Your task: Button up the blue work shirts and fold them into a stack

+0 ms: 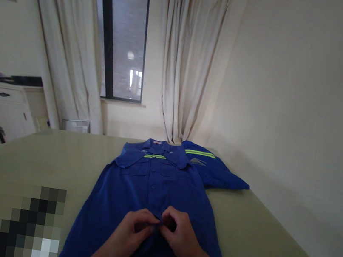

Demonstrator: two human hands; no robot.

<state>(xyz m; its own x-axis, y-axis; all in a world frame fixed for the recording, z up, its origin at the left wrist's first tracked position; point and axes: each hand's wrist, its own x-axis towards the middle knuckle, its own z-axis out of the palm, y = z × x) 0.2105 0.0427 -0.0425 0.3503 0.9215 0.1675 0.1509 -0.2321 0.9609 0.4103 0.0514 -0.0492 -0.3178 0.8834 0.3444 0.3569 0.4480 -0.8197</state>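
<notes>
Left grip [133, 229], right grip [180, 235] on shirt's [177, 194] edge, table [63, 159] both sides

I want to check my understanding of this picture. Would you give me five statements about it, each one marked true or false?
1. The left hand and right hand meet at the front of the blue shirt. True.
2. The shirt lies with its front face down. False: its buttoned front faces up.
3. Yellow-green stripes cross the shirt's chest. True.
4. Both hands wear gloves. False: they are bare.
5. A pale curtain hangs on each side of the window: one left, one right of the panes. True.
</notes>
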